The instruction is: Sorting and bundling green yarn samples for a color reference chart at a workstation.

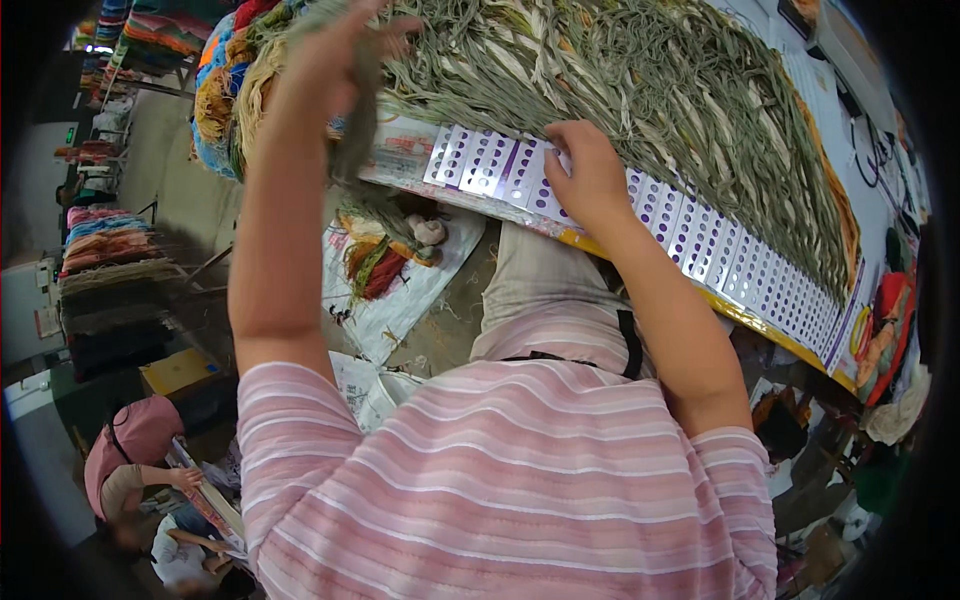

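My left hand (358, 55) is raised at the upper left, smeared by motion, with a bundle of grey-green yarn (352, 150) hanging from it. At the near edge of the table, my right hand (592, 175) rests on a long white card strip (690, 230) with rows of purple-rimmed holes. Its thumb and forefinger are bent and apart, with nothing visible between them. The forefinger tip touches the edge of a wide spread of grey-green and cream yarn strands (640, 80). These strands lie side by side across the table, their near ends along the card strip.
Coloured yarn hanks (215, 105) hang at the table's left end. Below lies a white sheet (375, 325) with red and green yarn (375, 265). Racks of yarn (115, 250) stand at far left. A person in a pink head covering (140, 430) works lower left. Cloth bundles (890, 330) lie at right.
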`<act>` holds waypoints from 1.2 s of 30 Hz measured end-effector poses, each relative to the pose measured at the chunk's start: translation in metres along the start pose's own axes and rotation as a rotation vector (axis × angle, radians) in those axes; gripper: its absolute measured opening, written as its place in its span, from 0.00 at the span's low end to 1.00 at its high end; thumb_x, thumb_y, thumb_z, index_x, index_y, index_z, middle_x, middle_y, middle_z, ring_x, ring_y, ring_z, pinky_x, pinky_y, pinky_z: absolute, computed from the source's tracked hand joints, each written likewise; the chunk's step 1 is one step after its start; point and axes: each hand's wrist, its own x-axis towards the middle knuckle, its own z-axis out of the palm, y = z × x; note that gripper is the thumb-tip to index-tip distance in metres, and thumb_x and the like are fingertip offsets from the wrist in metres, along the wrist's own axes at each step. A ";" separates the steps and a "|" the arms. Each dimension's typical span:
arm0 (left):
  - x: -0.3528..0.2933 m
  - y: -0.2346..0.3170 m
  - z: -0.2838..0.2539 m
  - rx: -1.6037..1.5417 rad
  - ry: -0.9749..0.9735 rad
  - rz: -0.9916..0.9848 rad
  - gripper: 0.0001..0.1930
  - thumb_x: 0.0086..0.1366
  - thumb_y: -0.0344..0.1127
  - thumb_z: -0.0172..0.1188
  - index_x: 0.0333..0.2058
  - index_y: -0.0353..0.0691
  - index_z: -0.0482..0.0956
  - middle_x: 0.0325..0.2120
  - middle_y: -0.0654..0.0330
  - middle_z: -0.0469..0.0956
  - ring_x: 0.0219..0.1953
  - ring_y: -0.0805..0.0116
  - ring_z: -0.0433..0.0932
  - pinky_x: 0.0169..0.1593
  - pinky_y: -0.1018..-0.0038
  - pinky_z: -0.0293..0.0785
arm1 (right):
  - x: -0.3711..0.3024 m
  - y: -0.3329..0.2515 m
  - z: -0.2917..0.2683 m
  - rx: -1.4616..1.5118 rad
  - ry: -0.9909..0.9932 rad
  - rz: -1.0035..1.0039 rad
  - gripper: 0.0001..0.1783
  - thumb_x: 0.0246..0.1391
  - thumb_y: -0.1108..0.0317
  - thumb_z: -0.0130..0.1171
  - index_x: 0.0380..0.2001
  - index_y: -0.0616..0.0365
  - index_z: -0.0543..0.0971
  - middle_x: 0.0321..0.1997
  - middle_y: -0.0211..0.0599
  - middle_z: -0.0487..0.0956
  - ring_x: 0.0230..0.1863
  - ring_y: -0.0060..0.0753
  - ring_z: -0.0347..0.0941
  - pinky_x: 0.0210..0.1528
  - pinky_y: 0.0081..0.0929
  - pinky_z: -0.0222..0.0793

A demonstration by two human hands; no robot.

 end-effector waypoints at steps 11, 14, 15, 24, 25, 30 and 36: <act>-0.142 -0.009 0.090 -0.695 -0.685 -0.352 0.27 0.69 0.42 0.36 0.61 0.30 0.59 0.53 0.53 0.70 0.51 0.67 0.72 0.54 0.70 0.69 | -0.006 -0.085 -0.065 1.213 -0.269 0.366 0.05 0.57 0.73 0.55 0.35 0.63 0.76 0.32 0.31 0.77 0.34 0.20 0.73 0.42 0.20 0.69; -0.143 -0.012 0.086 -0.661 -0.635 -0.378 0.27 0.69 0.41 0.37 0.60 0.29 0.60 0.55 0.53 0.68 0.52 0.67 0.72 0.54 0.71 0.69 | -0.012 -0.080 -0.068 1.323 -0.298 0.360 0.05 0.58 0.74 0.52 0.35 0.63 0.75 0.33 0.33 0.78 0.35 0.22 0.74 0.43 0.22 0.70; -0.143 -0.016 0.084 -0.663 -0.663 -0.386 0.27 0.68 0.42 0.37 0.60 0.29 0.60 0.57 0.53 0.67 0.53 0.67 0.71 0.54 0.71 0.69 | -0.014 -0.080 -0.069 1.322 -0.303 0.362 0.05 0.58 0.74 0.52 0.35 0.63 0.75 0.33 0.33 0.78 0.35 0.22 0.74 0.43 0.22 0.70; -0.156 -0.009 0.096 -0.775 -0.715 -0.385 0.28 0.67 0.43 0.36 0.61 0.29 0.58 0.61 0.49 0.60 0.59 0.60 0.66 0.59 0.66 0.65 | -0.018 -0.092 -0.081 1.248 -0.294 0.415 0.08 0.56 0.73 0.54 0.38 0.65 0.75 0.32 0.31 0.77 0.35 0.21 0.74 0.40 0.22 0.73; -0.157 -0.008 0.097 -0.812 -0.737 -0.395 0.29 0.67 0.43 0.36 0.61 0.29 0.58 0.62 0.49 0.59 0.60 0.58 0.65 0.61 0.64 0.63 | -0.018 -0.090 -0.084 1.021 -0.372 0.373 0.07 0.54 0.74 0.56 0.36 0.64 0.76 0.28 0.28 0.75 0.32 0.17 0.72 0.36 0.19 0.72; -0.156 -0.006 0.097 -0.788 -0.695 -0.394 0.29 0.67 0.43 0.36 0.61 0.29 0.57 0.62 0.49 0.59 0.60 0.57 0.65 0.62 0.63 0.61 | -0.022 -0.087 -0.081 0.881 -0.366 0.347 0.04 0.52 0.74 0.59 0.32 0.63 0.77 0.25 0.27 0.73 0.27 0.13 0.68 0.31 0.18 0.72; -0.157 -0.009 0.094 -0.811 -0.730 -0.402 0.30 0.66 0.43 0.37 0.61 0.28 0.56 0.61 0.50 0.62 0.56 0.60 0.69 0.59 0.65 0.65 | -0.011 -0.087 -0.095 1.461 -0.358 0.445 0.11 0.54 0.72 0.57 0.41 0.64 0.73 0.31 0.33 0.78 0.35 0.21 0.75 0.38 0.22 0.75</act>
